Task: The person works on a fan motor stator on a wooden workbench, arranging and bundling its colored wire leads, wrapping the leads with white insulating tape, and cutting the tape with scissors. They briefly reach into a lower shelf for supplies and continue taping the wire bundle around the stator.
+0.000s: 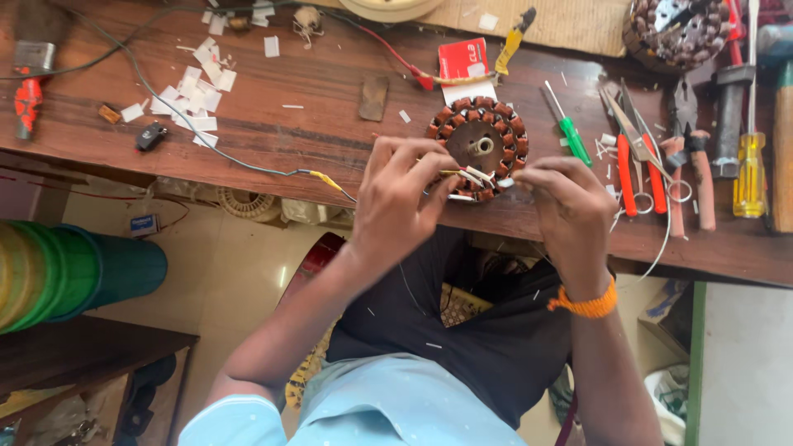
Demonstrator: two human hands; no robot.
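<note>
Lying flat, round copper-wound stator [479, 140], hollow centre.

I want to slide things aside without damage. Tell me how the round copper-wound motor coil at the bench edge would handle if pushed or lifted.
The motor coil is probably heavy for its size, given the dense copper windings on a metal core. Lying flat on the wooden bench, it would likely slide rather than roll. Its thin wires, pinched by the left hand and right hand, look floppy and easily snagged.

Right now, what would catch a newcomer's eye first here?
Probably the round copper-wound stator at the wooden bench's near edge, with the left hand and right hand pinching thin wires at its rim. To its right lie a green screwdriver and red-handled scissors.
</note>
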